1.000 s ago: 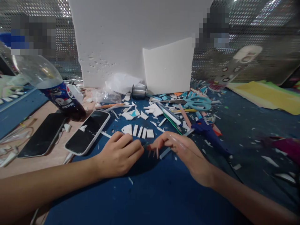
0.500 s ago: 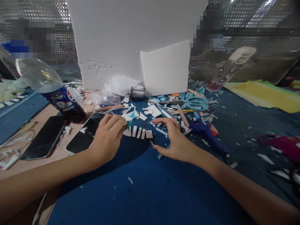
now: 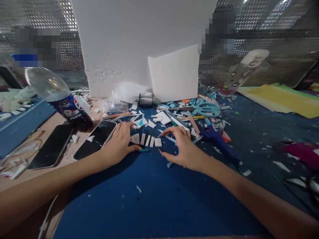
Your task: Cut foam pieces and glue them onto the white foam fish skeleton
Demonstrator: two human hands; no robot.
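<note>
A short row of white foam pieces lies on the blue mat (image 3: 159,196). At its left end is a rounded, pointed piece (image 3: 135,138), then several narrow strips (image 3: 147,140), and at the right end a squarish piece (image 3: 158,142). My left hand (image 3: 121,141) is at the pointed end, thumb and fingers apart around it; whether they touch it I cannot tell. On the other side my right hand (image 3: 183,146) curves with thumb and fingertips apart, close to the squarish piece. Nothing is held in either hand.
Two phones (image 3: 51,146) and a Pepsi bottle (image 3: 72,111) are on the left. Behind the row lie foam scraps (image 3: 163,118), a wire spool (image 3: 146,99) and blue scissors (image 3: 205,109). A dark blue glue gun (image 3: 220,142) lies right. White foam boards (image 3: 174,73) stand at the back.
My left hand has opened, its thumb moving down and away from the fingers, so the pointed piece shows more fully. My right hand has stayed almost in place.
</note>
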